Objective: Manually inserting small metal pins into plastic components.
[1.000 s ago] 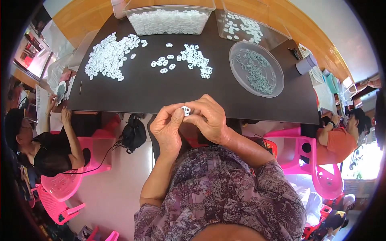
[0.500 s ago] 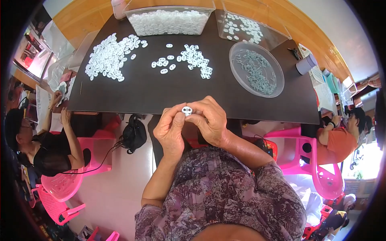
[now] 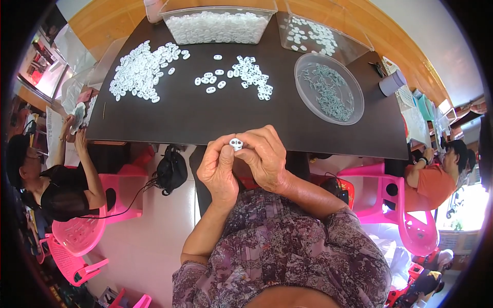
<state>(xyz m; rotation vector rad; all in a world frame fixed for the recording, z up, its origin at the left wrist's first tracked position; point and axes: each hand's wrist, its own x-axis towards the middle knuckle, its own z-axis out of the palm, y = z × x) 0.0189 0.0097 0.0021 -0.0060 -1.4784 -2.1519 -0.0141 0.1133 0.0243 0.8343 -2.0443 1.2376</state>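
Observation:
A small white plastic piece with two dark holes [image 3: 236, 143] is held just off the table's near edge. My left hand [image 3: 219, 172] pinches it from one side between thumb and fingers. From the other side, the thumb and curled fingers of my right hand [image 3: 264, 160] close on the same piece. Fingertips cover part of it, so its lower end is hard to make out. Beyond my hands, a few loose white oval pieces with two holes [image 3: 210, 90] lie on the dark table [image 3: 205, 120], beside a small heap of white pieces [image 3: 251, 76].
A larger heap of white pieces [image 3: 138, 72] lies at left. Clear bins [image 3: 218, 10] stand along the back. At right are a round tray [image 3: 303, 105] of small grey-green parts and a lidded cup [image 3: 390, 83]. People sit on pink chairs [image 3: 82, 233] at both sides.
Both my hands and the white piece have shifted slightly left and nearer to me. The piece is turned a little. The person at left has raised a pale item.

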